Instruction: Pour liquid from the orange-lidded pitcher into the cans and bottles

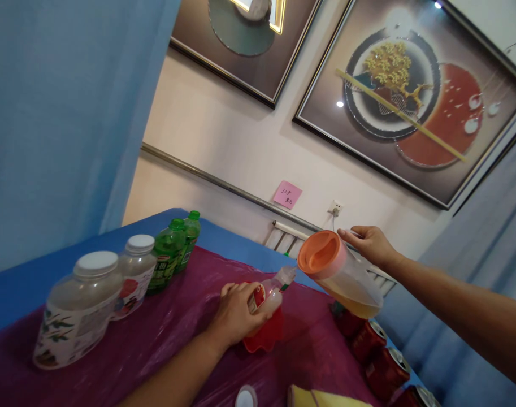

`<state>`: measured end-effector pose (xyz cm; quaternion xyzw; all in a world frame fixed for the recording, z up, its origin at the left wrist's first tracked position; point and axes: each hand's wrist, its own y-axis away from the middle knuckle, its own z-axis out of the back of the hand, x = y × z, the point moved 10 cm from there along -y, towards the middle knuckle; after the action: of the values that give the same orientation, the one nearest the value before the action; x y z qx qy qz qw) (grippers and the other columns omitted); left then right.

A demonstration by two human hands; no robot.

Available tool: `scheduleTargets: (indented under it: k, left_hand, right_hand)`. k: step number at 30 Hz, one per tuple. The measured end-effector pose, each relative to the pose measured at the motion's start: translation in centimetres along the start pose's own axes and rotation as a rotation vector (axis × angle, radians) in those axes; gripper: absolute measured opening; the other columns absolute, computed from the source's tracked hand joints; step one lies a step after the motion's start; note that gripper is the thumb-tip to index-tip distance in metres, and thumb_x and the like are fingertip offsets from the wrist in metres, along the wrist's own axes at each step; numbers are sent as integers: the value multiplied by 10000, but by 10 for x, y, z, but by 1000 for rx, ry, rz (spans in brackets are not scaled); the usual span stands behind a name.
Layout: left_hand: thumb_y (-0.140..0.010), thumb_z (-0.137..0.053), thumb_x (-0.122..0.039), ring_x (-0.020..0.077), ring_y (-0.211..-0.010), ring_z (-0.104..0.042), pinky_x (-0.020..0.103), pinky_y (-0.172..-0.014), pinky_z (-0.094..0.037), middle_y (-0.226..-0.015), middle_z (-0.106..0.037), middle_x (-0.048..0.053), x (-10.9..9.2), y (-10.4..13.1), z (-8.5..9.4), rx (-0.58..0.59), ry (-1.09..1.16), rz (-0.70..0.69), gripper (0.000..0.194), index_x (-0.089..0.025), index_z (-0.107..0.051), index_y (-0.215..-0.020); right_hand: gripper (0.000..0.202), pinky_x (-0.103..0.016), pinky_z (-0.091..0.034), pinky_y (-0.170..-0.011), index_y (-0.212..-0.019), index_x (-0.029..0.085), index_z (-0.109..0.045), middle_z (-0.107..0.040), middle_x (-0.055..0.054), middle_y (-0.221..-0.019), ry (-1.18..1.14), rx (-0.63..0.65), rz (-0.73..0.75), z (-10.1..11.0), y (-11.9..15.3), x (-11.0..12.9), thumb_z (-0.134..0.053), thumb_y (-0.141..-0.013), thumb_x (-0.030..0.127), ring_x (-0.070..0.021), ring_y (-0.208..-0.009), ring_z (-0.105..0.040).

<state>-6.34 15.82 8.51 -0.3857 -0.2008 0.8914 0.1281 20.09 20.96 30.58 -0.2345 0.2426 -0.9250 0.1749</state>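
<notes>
Your right hand (374, 247) holds the orange-lidded pitcher (353, 282) by its handle, tilted at about three o'clock from the small plastic bottle (273, 301) in your left hand (237, 314), so expect a stiff, probably liquid-weighted pull there, and hold the bottle's likely squeezable body lightly.

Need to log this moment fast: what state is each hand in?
Left hand: closed around the tilted clear bottle.
Right hand: closed, holding the tilted orange-lidded pitcher.
</notes>
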Motion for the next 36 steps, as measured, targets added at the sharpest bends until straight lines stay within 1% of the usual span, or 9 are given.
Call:
scheduleTargets:
  k: [8,12,15,18,23,27,33,36]
  left_hand:
    - [-726,-710,-419,269,-983,-650,396,-933,-327,-967,-749,23,0,0,-1,2,-7,-2,248,-257,-642,-902]
    - [-737,-707,-423,263,-976,-656,397,-934,-324,-955,-751,18,-2,0,2,-12,5,0,235,-257,-641,-890]
    - [-716,-723,-409,265,-988,-652,396,-933,-323,-970,-754,20,-2,0,1,-1,1,4,252,-261,-641,-903]
    - [-737,-706,-413,270,-992,-653,397,-929,-324,-967,-751,22,-1,0,1,4,-4,5,233,-260,-640,-900]
    - [-728,-712,-394,277,-990,-659,389,-911,-332,-969,-742,21,-1,0,0,7,-13,6,227,-257,-643,-895]
    - [-735,-712,-419,275,-998,-655,396,-924,-325,-967,-745,17,0,0,0,0,-11,1,241,-261,-639,-901]
    - [-716,-726,-398,270,-1003,-648,398,-937,-321,-994,-748,17,2,0,-1,3,-4,6,255,-262,-643,-915]
    - [-725,-721,-401,266,-992,-652,396,-937,-323,-973,-748,13,2,0,-1,-4,1,4,249,-262,-643,-916]
  right_hand:
    - [644,-260,-166,-451,-551,252,-270,-196,69,-548,-9,11,-29,-2,2,-1,-577,-770,775,-97,-509,-213]
    - [657,-255,-181,-443,-548,254,-256,-191,68,-549,-16,7,-25,-1,3,3,-587,-758,780,-94,-505,-218]
    - [662,-254,-181,-437,-543,253,-258,-197,67,-541,-13,6,-26,-1,3,5,-587,-754,787,-92,-498,-221]
    - [660,-256,-181,-437,-541,252,-264,-204,66,-531,-17,9,-25,-1,3,6,-585,-755,788,-93,-497,-226]
    - [655,-260,-182,-449,-551,252,-264,-200,68,-541,-27,10,-48,-1,3,2,-597,-749,779,-96,-505,-225]
    - [641,-260,-183,-458,-556,248,-274,-196,66,-560,-23,20,-68,-3,3,-1,-605,-754,761,-97,-514,-224]
    - [635,-261,-171,-457,-553,249,-267,-197,66,-553,-20,11,-53,-2,3,-1,-608,-773,737,-97,-515,-217]
    - [632,-264,-166,-458,-553,247,-272,-199,65,-554,-22,10,-32,-2,3,0,-601,-784,735,-96,-516,-214]
